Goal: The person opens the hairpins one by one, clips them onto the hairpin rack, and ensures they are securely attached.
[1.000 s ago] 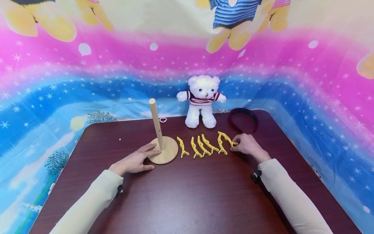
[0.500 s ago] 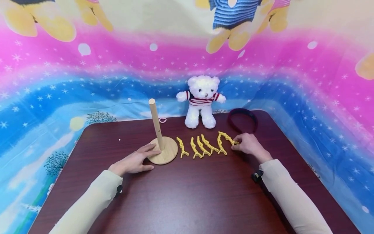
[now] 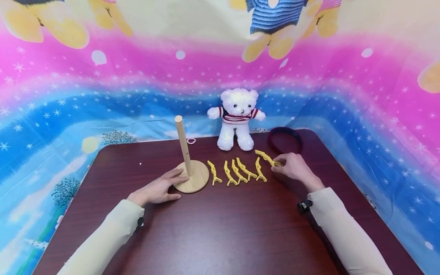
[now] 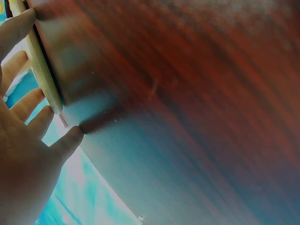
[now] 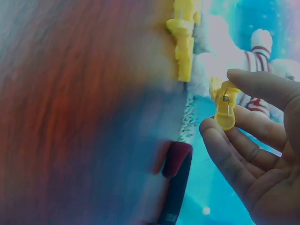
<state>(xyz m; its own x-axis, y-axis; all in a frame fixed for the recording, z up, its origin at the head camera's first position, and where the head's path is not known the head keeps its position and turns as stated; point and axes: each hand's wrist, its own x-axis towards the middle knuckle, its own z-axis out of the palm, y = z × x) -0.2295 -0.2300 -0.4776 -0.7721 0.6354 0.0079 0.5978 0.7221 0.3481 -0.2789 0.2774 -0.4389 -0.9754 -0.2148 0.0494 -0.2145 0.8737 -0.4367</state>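
My left hand (image 3: 159, 188) rests with extended fingers on the round base of a wooden stand (image 3: 197, 183), whose rod rises from the base. In the left wrist view, its fingers (image 4: 28, 105) are spread along the base's edge. My right hand (image 3: 292, 168) pinches a yellow alligator hair clip (image 3: 265, 157) by its handle end between thumb and fingers. The spring of that clip (image 5: 226, 101) shows in the right wrist view. Several more yellow hair clips (image 3: 239, 170) lie in a row on the table, between the stand and my right hand.
A white teddy bear (image 3: 236, 118) in a striped top stands at the table's back edge. Behind my right hand lies a dark red headband (image 3: 275, 147). A small pale pink ring (image 3: 191, 141) sits behind the rod. The dark wooden table (image 3: 220, 229) meets a printed cloth backdrop.
My right hand has shifted slightly back and up, taking the pinched hair clip away from the clip beside it. My left hand and the wooden stand stay put.
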